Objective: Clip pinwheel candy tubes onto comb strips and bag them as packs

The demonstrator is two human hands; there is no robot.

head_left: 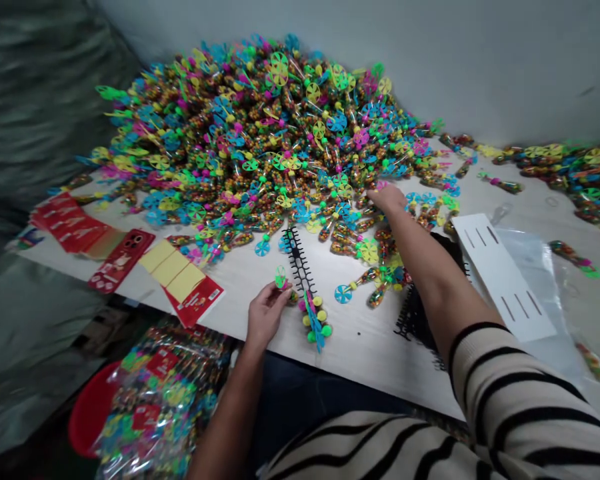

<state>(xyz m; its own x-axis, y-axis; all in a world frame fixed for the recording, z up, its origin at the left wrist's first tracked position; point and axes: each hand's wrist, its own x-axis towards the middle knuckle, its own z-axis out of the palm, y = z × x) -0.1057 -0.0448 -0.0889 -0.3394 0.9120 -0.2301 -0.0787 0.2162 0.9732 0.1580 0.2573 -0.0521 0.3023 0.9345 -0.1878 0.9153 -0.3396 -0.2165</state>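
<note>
A large heap of candy-filled plastic tubes (pixel 250 133) topped with colourful pinwheels covers the back of the white table (pixel 340 347). My right hand (pixel 387 198) reaches across and rests on the heap's near edge, and I cannot tell whether it holds anything. My left hand (pixel 267 313) pinches one small pinwheel tube (pixel 281 279) near the table's front edge. Just right of that hand, a black comb-like strip (pixel 295 260) lies on the table with several tubes (pixel 316 323) gathered at its near end. A second black strip (pixel 414 313) lies mostly hidden under my right forearm.
A slotted white card (pixel 503 277) lies on transparent plastic at right, beside a smaller heap of tubes (pixel 575 167). Red printed cards (pixel 70 223) and yellow-backed labels (pixel 173 270) lie at left. Below the table's edge are a filled plastic bag (pixel 155 400) and a red tub (pixel 93 407).
</note>
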